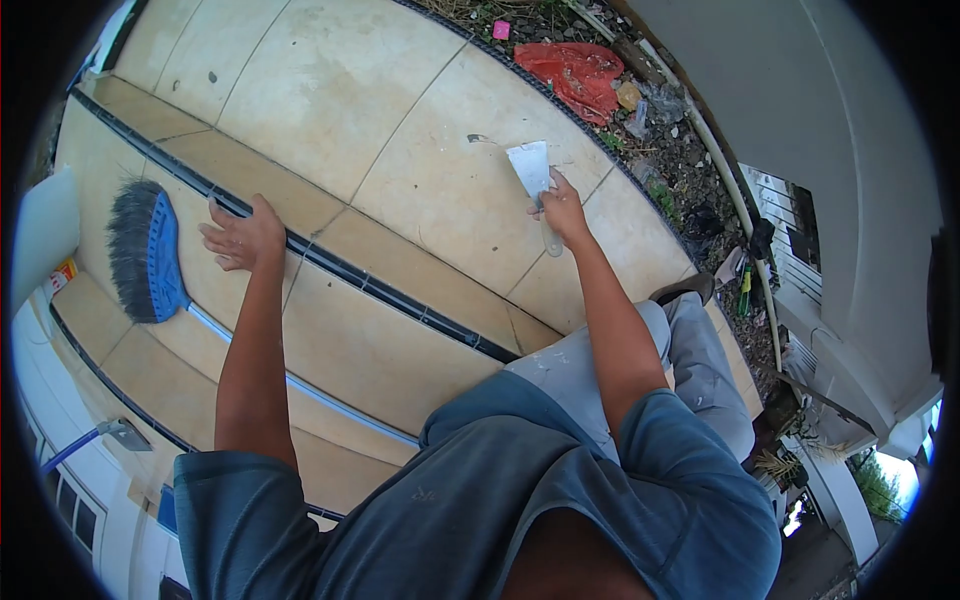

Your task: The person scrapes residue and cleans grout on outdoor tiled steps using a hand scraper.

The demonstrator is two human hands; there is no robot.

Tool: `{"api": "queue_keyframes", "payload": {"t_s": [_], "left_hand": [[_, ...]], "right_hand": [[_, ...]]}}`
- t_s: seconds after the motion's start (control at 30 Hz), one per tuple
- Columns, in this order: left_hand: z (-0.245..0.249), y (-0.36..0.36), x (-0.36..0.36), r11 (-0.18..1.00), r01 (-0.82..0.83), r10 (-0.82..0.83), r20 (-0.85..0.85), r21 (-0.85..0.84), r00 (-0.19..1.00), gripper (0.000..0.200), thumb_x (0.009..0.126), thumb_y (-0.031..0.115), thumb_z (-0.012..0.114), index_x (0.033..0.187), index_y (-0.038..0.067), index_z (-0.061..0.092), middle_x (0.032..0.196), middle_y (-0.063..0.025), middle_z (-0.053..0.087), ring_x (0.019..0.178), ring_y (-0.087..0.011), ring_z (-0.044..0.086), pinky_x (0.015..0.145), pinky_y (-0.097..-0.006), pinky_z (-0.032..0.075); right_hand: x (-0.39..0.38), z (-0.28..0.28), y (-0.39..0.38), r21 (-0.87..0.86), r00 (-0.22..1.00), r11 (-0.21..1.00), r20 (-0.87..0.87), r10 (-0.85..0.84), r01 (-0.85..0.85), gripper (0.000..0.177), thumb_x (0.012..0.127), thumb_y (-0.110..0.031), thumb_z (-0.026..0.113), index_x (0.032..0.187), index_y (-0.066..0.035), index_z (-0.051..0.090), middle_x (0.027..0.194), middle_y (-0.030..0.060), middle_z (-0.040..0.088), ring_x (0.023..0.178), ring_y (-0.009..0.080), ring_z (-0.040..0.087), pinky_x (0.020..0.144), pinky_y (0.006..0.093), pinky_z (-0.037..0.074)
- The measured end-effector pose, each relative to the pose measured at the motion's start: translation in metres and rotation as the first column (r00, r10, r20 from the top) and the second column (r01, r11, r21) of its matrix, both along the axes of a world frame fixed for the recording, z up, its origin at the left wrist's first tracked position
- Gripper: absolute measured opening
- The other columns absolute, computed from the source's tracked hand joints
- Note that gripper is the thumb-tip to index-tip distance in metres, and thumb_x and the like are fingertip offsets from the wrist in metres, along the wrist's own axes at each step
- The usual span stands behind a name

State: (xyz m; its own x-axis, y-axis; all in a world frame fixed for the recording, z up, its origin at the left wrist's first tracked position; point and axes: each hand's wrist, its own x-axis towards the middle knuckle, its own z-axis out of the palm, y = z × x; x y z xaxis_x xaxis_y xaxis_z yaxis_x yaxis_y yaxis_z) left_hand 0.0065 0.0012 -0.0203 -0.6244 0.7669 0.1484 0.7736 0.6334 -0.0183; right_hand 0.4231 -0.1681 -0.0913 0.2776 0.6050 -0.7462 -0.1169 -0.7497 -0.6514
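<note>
From the head camera, the right hand [562, 208] holds a scraper [530, 165]. Its grip is tight around the handle, and the white blade lies flat on the tile floor [330, 90]. The left hand [243, 237] rests on the floor with its grip open and fingers spread, beside a dark strip [400, 300]. A blue broom [150, 250] lies near it. A red bag [575, 70] sits in the dirt, far past the scraper.

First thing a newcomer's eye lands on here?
The right hand gripping a white-bladed scraper over the beige tiles, upper centre. Next, the blue broom lying on the step at left, beside the splayed left hand; a red bag lies in the debris at the top.
</note>
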Motion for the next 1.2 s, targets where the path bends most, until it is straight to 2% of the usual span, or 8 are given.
{"api": "queue_keyframes", "payload": {"t_s": [0.03, 0.13, 0.17, 0.27, 0.37, 0.77, 0.87, 1.2], "left_hand": [[0.000, -0.002, -0.001, 1.000, -0.002, 0.002, -0.001, 0.001, 1.000, 0.076, 0.077, 0.047, 0.063, 0.145, 0.027, 0.037, 0.153, -0.0159, 0.028, 0.143, -0.0275, 0.019, 0.110, -0.0535, 0.019], [-0.002, 0.000, 0.001, 1.000, 0.006, -0.006, 0.006, 0.012, 1.000, 0.076, 0.076, 0.046, 0.064, 0.145, 0.027, 0.037, 0.153, -0.0158, 0.028, 0.144, -0.0273, 0.019, 0.110, -0.0538, 0.019], [-0.003, -0.002, -0.001, 1.000, 0.010, -0.010, 0.008, 0.015, 1.000, 0.076, 0.076, 0.046, 0.064, 0.145, 0.027, 0.037, 0.153, -0.0158, 0.028, 0.144, -0.0271, 0.019, 0.110, -0.0538, 0.019], [0.009, -0.001, 0.005, 1.000, 0.018, -0.017, 0.055, -0.020, 0.998, 0.077, 0.077, 0.045, 0.062, 0.146, 0.024, 0.034, 0.154, -0.0190, 0.024, 0.144, -0.0287, 0.016, 0.110, -0.0550, 0.017], [0.011, -0.001, 0.006, 0.999, 0.023, -0.021, 0.069, -0.042, 0.997, 0.077, 0.079, 0.045, 0.060, 0.147, 0.023, 0.032, 0.154, -0.0210, 0.021, 0.145, -0.0293, 0.015, 0.110, -0.0560, 0.016], [0.010, 0.000, 0.008, 0.998, 0.009, -0.005, 0.071, -0.065, 0.997, 0.075, 0.080, 0.046, 0.058, 0.147, 0.026, 0.031, 0.155, -0.0195, 0.021, 0.145, -0.0295, 0.014, 0.112, -0.0551, 0.015], [0.009, -0.007, 0.011, 0.997, -0.005, 0.010, 0.067, -0.081, 0.998, 0.075, 0.081, 0.046, 0.058, 0.147, 0.026, 0.031, 0.155, -0.0192, 0.021, 0.145, -0.0297, 0.015, 0.112, -0.0556, 0.016], [0.006, -0.001, 0.004, 0.997, 0.010, -0.009, 0.024, -0.074, 1.000, 0.072, 0.081, 0.049, 0.056, 0.146, 0.026, 0.033, 0.154, -0.0188, 0.023, 0.144, -0.0300, 0.018, 0.110, -0.0563, 0.020]], "right_hand": [[0.003, -0.002, 0.000, -0.079, 0.997, 0.994, 0.000, -0.071, 0.071, 0.071, 0.085, -0.004, 0.050, 0.151, -0.013, 0.026, 0.114, 0.0259, 0.059, 0.079, 0.0303, 0.067, 0.059, 0.0352, 0.056], [-0.003, 0.025, 0.010, -0.241, 0.889, 0.947, 0.354, 0.291, -0.214, 0.077, 0.084, -0.005, 0.053, 0.153, -0.017, 0.020, 0.135, 0.0308, 0.041, 0.085, 0.0345, 0.067, 0.068, 0.0387, 0.057], [0.005, -0.033, -0.015, -0.173, 0.598, 0.884, 0.679, 0.427, -0.434, 0.076, 0.083, -0.003, 0.053, 0.152, -0.016, 0.024, 0.151, 0.0280, 0.020, 0.096, 0.0381, 0.065, 0.081, 0.0411, 0.056], [-0.007, -0.003, 0.006, -0.409, 0.465, 0.702, 0.541, 0.701, -0.583, 0.072, 0.083, -0.002, 0.052, 0.150, -0.014, 0.029, 0.156, 0.0204, 0.021, 0.106, 0.0380, 0.062, 0.092, 0.0414, 0.052], [-0.022, -0.013, 0.001, -0.432, 0.353, 0.592, 0.515, 0.781, -0.680, 0.065, 0.084, 0.001, 0.048, 0.147, -0.008, 0.034, 0.157, 0.0124, 0.023, 0.109, 0.0341, 0.061, 0.093, 0.0408, 0.052], [-0.008, -0.011, 0.005, -0.290, 0.450, 0.644, 0.517, 0.728, -0.707, 0.059, 0.084, 0.008, 0.041, 0.142, -0.002, 0.037, 0.154, 0.0133, 0.030, 0.112, 0.0354, 0.059, 0.096, 0.0422, 0.050], [0.005, -0.023, 0.033, -0.237, 0.522, 0.703, 0.522, 0.674, -0.670, 0.070, 0.078, 0.015, 0.042, 0.145, -0.004, 0.034, 0.156, 0.0112, 0.025, 0.122, 0.0347, 0.053, 0.103, 0.0402, 0.046], [-0.017, -0.023, 0.024, -0.215, 0.560, 0.726, 0.508, 0.654, -0.653, 0.062, 0.080, 0.013, 0.044, 0.140, -0.002, 0.042, 0.154, 0.0107, 0.032, 0.121, 0.0337, 0.053, 0.102, 0.0392, 0.046]]}}
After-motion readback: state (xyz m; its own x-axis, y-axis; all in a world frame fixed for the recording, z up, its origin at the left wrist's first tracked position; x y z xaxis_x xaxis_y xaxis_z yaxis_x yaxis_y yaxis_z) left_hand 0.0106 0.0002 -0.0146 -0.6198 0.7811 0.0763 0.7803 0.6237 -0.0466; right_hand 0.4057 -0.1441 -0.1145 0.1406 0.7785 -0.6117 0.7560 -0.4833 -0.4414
